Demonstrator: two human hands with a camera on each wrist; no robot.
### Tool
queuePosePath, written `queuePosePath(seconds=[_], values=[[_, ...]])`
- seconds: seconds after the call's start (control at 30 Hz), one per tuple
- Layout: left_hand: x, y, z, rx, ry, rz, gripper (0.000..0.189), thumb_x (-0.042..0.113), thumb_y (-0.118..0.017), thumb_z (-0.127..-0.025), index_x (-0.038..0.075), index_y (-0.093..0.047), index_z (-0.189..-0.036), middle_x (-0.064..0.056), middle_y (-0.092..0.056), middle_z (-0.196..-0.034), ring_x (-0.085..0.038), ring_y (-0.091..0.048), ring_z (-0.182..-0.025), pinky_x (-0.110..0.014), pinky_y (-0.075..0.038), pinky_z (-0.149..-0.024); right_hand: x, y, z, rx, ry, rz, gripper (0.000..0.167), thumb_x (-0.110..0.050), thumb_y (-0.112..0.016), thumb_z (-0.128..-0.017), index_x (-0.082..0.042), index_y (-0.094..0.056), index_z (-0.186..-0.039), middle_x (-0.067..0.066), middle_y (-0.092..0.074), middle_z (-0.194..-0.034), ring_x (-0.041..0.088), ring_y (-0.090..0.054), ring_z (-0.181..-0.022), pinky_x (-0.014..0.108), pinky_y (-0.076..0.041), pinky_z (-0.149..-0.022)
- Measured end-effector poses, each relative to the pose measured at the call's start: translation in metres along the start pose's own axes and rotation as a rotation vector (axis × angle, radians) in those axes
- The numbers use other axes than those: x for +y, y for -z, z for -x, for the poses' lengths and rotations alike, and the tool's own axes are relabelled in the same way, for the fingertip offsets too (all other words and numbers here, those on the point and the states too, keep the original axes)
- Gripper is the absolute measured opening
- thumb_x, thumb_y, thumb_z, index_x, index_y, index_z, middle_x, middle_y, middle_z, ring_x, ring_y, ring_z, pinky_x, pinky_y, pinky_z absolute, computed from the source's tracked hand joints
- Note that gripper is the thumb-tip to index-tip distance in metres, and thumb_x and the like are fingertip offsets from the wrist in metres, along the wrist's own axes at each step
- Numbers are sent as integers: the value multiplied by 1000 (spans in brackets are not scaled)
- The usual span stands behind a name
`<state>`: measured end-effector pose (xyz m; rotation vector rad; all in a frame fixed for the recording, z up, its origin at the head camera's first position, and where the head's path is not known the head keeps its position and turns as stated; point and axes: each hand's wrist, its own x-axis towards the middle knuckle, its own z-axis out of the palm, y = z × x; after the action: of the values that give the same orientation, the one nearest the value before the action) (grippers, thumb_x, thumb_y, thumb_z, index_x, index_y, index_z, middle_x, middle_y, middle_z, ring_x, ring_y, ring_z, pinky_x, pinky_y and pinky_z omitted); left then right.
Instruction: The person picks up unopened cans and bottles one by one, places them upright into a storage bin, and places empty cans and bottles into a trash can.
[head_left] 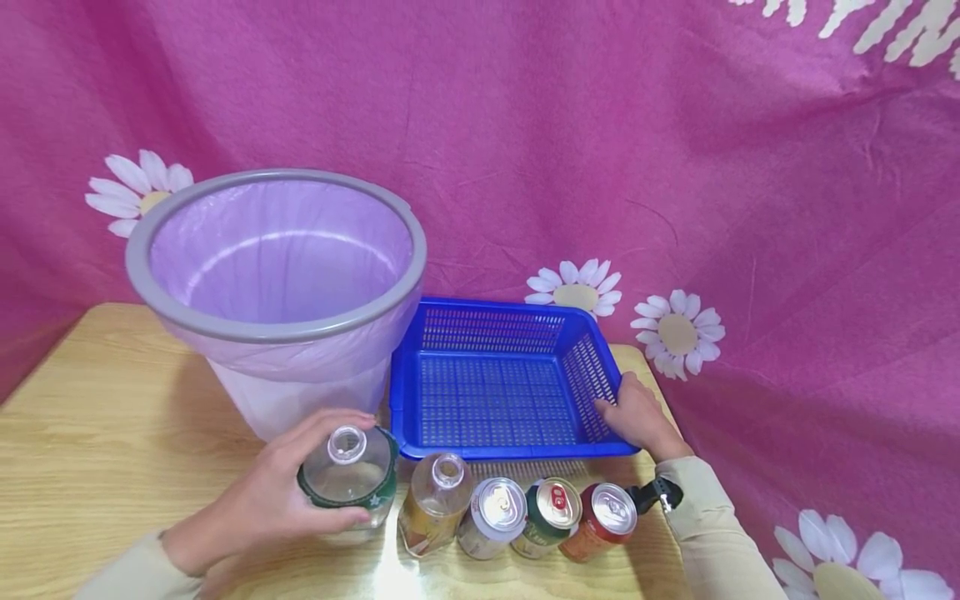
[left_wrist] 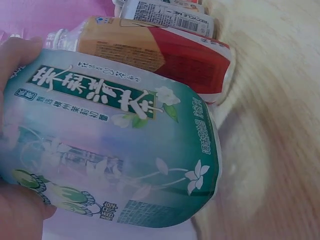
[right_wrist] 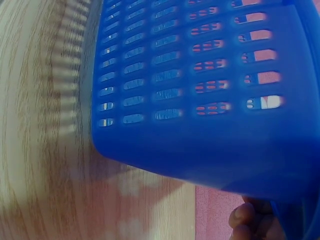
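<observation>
My left hand [head_left: 300, 475] grips a clear plastic bottle [left_wrist: 110, 135], uncapped, with a green label showing jasmine flowers. In the head view its open neck points up at me, and the fingers wrap its left side. At the far side of the row, my right hand [head_left: 640, 414] holds the right rim of a blue plastic basket [head_left: 517, 452], thumb inside the wall. The basket has slotted sides and holds nothing. In the right wrist view the curled fingertips [right_wrist: 243, 214] show below the basket's rim.
A large bin [head_left: 300, 332] with a grey rim and pale purple liner stands behind my left hand. Right of the held bottle, a second clear bottle [head_left: 435, 508] and three cans, white [head_left: 492, 518], green [head_left: 547, 517] and red [head_left: 598, 522], line the wooden table [head_left: 90, 417].
</observation>
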<state>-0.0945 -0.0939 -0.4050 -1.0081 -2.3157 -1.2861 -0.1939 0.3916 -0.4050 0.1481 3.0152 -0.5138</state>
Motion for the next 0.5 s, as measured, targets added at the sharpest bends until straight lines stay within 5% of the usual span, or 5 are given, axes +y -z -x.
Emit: queuePosePath(seconds=[0.33,0.5], values=[[8,11,-3,5,-16,-24,89,33,-101,-60,17,-61,-138,1,-65,-136,-3,-60,-124,-9,-41,-112,0,0,0,-2,-1,-5,52,-28,-60,-97,13,-42,-125,30,-62,-107,41,-65,-95,57,-58,-86],[10,12,-4,29,-78,-19,88,34,-101,-60,13,-62,-136,-1,-66,-134,-3,-60,-124,-8,-39,-113,1,0,-1,-1,3,-3,51,-28,-60,-97,13,-43,-124,30,-62,-107,42,-65,-95,58,-57,-86]])
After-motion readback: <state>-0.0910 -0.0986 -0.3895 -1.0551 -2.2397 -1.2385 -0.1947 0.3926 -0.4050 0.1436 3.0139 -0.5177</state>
